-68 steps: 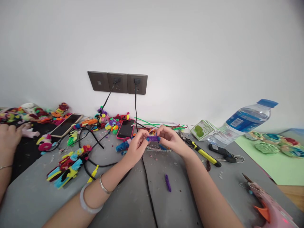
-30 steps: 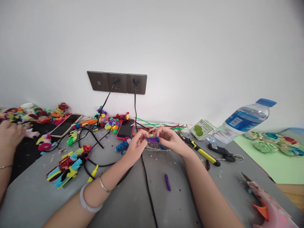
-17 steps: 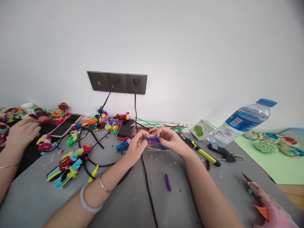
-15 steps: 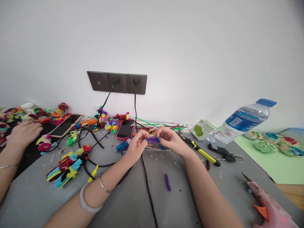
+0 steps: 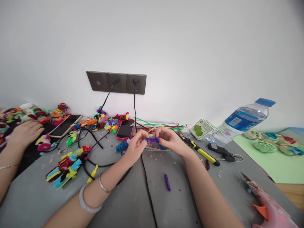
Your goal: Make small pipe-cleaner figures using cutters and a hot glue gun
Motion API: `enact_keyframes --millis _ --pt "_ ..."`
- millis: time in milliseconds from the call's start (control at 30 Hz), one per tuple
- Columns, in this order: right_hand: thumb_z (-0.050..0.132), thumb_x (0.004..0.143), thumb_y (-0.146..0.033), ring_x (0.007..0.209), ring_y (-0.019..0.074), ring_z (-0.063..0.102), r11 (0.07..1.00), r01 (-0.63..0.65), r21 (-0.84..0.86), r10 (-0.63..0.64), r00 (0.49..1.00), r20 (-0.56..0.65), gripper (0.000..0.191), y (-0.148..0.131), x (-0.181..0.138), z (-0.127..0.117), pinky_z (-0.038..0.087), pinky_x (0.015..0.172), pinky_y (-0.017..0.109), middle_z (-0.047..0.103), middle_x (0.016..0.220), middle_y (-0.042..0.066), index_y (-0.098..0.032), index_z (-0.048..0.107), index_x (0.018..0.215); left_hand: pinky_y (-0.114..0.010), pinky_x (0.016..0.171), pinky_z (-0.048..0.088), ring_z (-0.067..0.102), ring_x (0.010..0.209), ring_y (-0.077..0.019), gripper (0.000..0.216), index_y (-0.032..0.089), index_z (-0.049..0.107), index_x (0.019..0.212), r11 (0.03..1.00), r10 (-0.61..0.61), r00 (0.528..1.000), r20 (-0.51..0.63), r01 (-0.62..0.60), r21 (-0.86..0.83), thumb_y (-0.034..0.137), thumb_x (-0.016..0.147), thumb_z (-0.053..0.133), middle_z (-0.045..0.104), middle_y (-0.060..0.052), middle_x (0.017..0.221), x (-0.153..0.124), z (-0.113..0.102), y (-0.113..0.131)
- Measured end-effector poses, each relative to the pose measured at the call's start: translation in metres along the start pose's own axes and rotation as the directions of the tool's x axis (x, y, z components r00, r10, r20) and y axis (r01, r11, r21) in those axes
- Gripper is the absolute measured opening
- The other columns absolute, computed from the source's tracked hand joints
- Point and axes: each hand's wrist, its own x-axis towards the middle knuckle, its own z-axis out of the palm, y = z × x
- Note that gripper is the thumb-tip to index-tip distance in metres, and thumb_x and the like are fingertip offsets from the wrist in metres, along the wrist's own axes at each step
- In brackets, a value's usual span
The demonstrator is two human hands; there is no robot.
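Observation:
Between my two hands a small bundle of purple pipe cleaner (image 5: 153, 139) is pinched at both ends. My left hand (image 5: 139, 144) is closed on its left end, fingertips and thumb together. At the other end my right hand (image 5: 168, 141) pinches it in the same way. Both hands are raised a little over the grey table (image 5: 133, 202). A second folded purple pipe cleaner (image 5: 167, 182) lies on the table nearer to me. Just behind and left of my left hand is a blue fuzzy piece (image 5: 122, 146).
Pliers (image 5: 205, 157), keys (image 5: 229, 156), a juice carton (image 5: 201, 129) and a tilted water bottle (image 5: 244, 120) stand or lie at right. A pink glue gun (image 5: 268, 202) is front right. Black cables (image 5: 147, 186) cross the table. Another person's hand (image 5: 26, 134) rests at left near pipe-cleaner figures (image 5: 68, 167).
Almost nothing differs. Both hands keep their pinch on the purple bundle in nearly the same place, and the view has shifted very slightly.

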Motion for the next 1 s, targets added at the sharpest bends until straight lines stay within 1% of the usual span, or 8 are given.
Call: enact_keyframes --millis 233,433,533,633,733,867,1000 --pt "0.066 0.077 -0.02 0.066 0.0116 0.043 1.0 0.013 0.021 -0.013 1.0 0.01 0.013 -0.0001 0.0 0.0003 0.033 0.06 0.025 0.049 0.078 -0.001 -0.019 0.054 0.083 -0.025 0.068 0.04 0.048 0.072 -0.013 0.006 0.019 0.05 0.086 1.0 0.019 1.0 0.008 -0.019 -0.001 0.021 0.08 0.05 0.049 0.001 0.082 -0.0003 -0.0002 -0.0005" --pt "0.068 0.079 -0.026 0.064 0.0112 0.043 1.0 0.006 0.007 -0.006 1.0 0.01 0.016 -0.0002 -0.0003 -0.0002 0.034 0.059 0.025 0.05 0.077 -0.001 -0.02 0.054 0.083 -0.025 0.067 0.04 0.049 0.071 -0.0123 0.006 0.019 0.051 0.086 1.0 0.027 1.0 0.009 -0.027 -0.002 0.022 0.08 0.051 0.049 0.002 0.08 0.0001 -0.0006 -0.001" --pt "0.066 0.083 -0.029 0.067 0.0123 0.047 1.0 0.02 -0.015 -0.02 1.0 -0.007 0.014 -0.0032 -0.0006 0.0 0.037 0.061 0.026 0.051 0.078 -0.001 -0.02 0.055 0.085 -0.024 0.067 0.042 0.051 0.071 -0.0119 0.007 0.019 0.052 0.087 0.999 0.004 1.0 -0.009 -0.005 -0.051 0.023 0.082 0.053 0.051 0.001 0.081 0.0009 0.0 -0.0016" --pt "0.065 0.086 -0.033 0.074 0.0148 0.052 0.998 0.044 -0.049 -0.046 0.998 -0.032 0.015 -0.0057 -0.0008 -0.0001 0.041 0.066 0.027 0.055 0.083 0.001 -0.021 0.057 0.087 -0.024 0.068 0.045 0.053 0.071 -0.0112 0.008 0.019 0.053 0.087 0.989 -0.047 0.998 -0.044 0.04 -0.141 0.026 0.083 0.056 0.053 0.001 0.081 0.0022 0.0008 -0.002" --pt "0.068 0.086 -0.035 0.075 0.0148 0.053 0.998 0.051 -0.043 -0.051 0.999 -0.013 0.019 -0.0053 -0.0011 -0.0003 0.042 0.066 0.027 0.057 0.09 0.002 -0.021 0.058 0.094 -0.024 0.067 0.047 0.054 0.068 -0.0108 0.01 0.02 0.053 0.087 0.973 -0.102 0.991 -0.081 0.083 -0.215 0.028 0.083 0.058 0.054 0.002 0.077 0.0033 0.0013 -0.0016" --pt "0.071 0.084 -0.036 0.071 0.0136 0.052 0.996 0.048 -0.08 -0.05 0.998 -0.028 0.023 -0.0017 -0.0012 -0.0009 0.042 0.063 0.027 0.058 0.092 0.003 -0.021 0.06 0.097 -0.023 0.065 0.046 0.053 0.065 -0.0098 0.012 0.019 0.055 0.085 0.969 -0.133 0.984 -0.117 0.104 -0.224 0.029 0.082 0.06 0.055 0.003 0.074 0.0035 0.0016 -0.0004" --pt "0.07 0.084 -0.036 0.075 0.0155 0.056 0.994 0.047 -0.102 -0.052 0.998 -0.047 0.02 0.0005 -0.001 -0.0022 0.045 0.068 0.029 0.061 0.091 0.003 -0.021 0.061 0.095 -0.023 0.065 0.046 0.054 0.065 -0.0099 0.012 0.019 0.055 0.085 0.97 -0.125 0.986 -0.107 0.099 -0.222 0.029 0.082 0.061 0.056 0.003 0.075 0.0036 0.0016 -0.0002"
